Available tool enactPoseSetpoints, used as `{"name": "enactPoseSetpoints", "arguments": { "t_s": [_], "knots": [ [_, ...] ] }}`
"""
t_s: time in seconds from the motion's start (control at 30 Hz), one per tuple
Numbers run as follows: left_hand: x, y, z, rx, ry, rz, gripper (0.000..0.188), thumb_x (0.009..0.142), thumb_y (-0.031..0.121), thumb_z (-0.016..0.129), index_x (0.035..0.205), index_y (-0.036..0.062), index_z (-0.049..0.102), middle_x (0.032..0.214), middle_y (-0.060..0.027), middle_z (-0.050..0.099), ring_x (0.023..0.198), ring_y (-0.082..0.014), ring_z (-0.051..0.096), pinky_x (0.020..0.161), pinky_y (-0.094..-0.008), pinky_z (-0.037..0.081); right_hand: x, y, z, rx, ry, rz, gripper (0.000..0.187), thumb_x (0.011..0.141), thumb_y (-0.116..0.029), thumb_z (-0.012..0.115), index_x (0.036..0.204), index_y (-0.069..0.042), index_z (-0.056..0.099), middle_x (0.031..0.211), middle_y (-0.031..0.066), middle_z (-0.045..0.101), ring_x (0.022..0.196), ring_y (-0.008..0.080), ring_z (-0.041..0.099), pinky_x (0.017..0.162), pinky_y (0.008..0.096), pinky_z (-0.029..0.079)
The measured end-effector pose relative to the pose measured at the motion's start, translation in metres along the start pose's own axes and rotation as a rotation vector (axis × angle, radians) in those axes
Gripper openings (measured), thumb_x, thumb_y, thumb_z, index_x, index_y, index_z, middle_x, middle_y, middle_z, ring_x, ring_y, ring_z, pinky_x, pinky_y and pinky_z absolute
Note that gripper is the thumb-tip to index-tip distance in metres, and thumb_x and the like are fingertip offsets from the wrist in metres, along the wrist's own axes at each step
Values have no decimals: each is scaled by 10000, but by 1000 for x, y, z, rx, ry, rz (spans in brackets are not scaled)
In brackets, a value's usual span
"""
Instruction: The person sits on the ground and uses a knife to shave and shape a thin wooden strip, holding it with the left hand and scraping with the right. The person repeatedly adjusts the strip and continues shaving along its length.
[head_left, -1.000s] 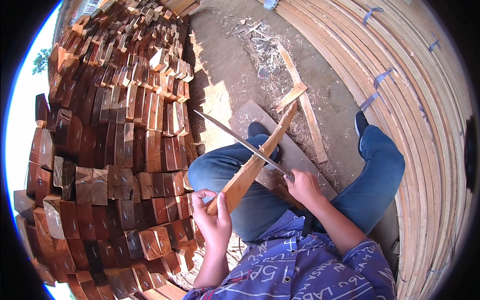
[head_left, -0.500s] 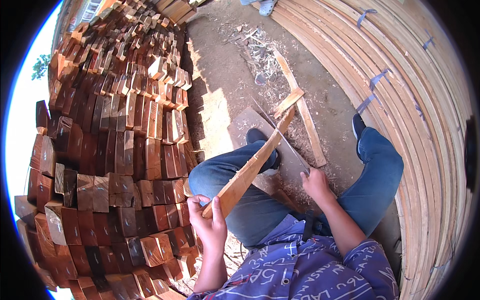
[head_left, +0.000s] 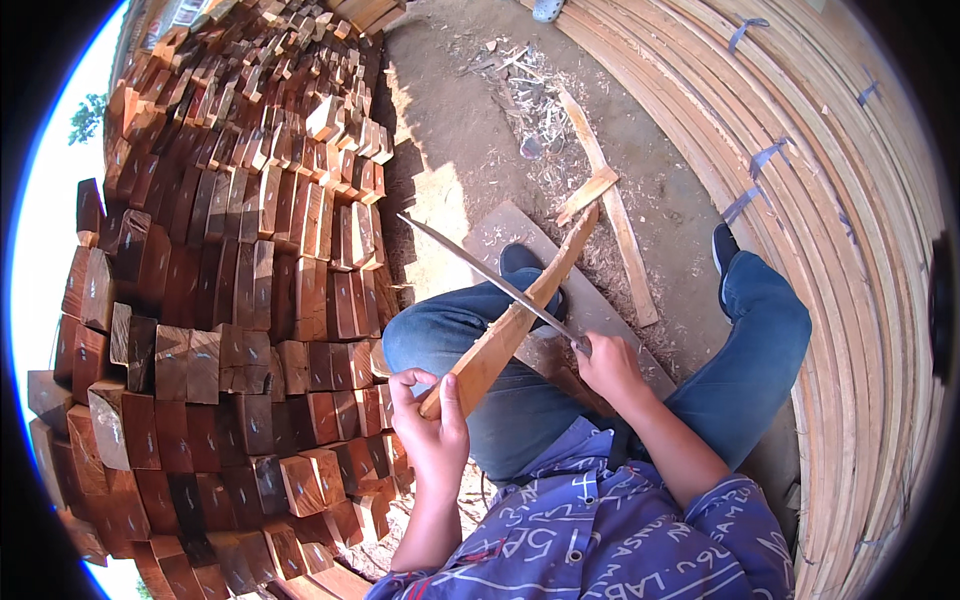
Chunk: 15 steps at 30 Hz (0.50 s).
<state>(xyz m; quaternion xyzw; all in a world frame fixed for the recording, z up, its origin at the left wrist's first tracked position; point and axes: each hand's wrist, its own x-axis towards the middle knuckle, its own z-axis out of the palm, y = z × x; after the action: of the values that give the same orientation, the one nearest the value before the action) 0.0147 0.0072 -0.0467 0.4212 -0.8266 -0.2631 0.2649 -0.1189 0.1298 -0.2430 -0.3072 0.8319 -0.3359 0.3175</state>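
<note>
My left hand (head_left: 433, 415) grips the near end of a long piece of wood (head_left: 482, 362), thumb on one side and fingers on the other. The wood slants up and away to the right above my bent knee, its far end narrow and its edge roughly cut. In my right hand (head_left: 610, 366) is the handle of a long knife (head_left: 462, 252) with a narrow, tapering blade. The blade crosses the wood around its middle, its tip pointing to the upper left. Whether it bites into the wood I cannot tell.
Stacked reddish-brown wooden blocks (head_left: 215, 355) rise along the left. Long pale planks (head_left: 690, 110), tied with strips, line the right side. A flat board (head_left: 505, 225) lies under my foot. Beyond it are thin wood slats (head_left: 622, 235) and a heap of shavings (head_left: 530, 110).
My right hand has moved left and slightly upward. The blade's tip has swung left, and the blade now crosses the wood nearer my left hand. The left hand has shifted slightly right.
</note>
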Motion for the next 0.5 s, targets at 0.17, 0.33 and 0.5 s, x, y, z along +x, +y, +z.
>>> {"name": "enactPoseSetpoints", "arguments": {
  "t_s": [0.17, 0.33, 0.5],
  "knots": [
    [7, 4, 1, 100, 17, 96, 188, 938, 49, 647, 989, 8, 470, 854, -89, 558, 662, -114, 556, 585, -279, 447, -25, -58, -39, 179, 113, -257, 167, 820, -143, 703, 833, -6, 608, 709, 221, 643, 696, 430, 645, 620, 507, 504],
    [9, 17, 6, -8, -21, 40, 175, 946, 57, 638, 982, 14, 472, 800, -81, 561, 610, -94, 554, 535, -256, 434, -1, -8, -7, 110, 107, -87, 158, 810, -146, 683, 881, -16, 629, 775, 221, 672, 763, 425, 667, 694, 501, 538],
    [7, 13, 2, -31, -17, -138, 172, 943, 55, 632, 927, 21, 464, 882, -47, 482, 807, -104, 443, 733, -247, 398, -2, 0, -14, 13, 3, 21, 190, 842, -172, 677, 923, -3, 649, 790, 229, 681, 759, 439, 665, 710, 515, 534]
  ]
}}
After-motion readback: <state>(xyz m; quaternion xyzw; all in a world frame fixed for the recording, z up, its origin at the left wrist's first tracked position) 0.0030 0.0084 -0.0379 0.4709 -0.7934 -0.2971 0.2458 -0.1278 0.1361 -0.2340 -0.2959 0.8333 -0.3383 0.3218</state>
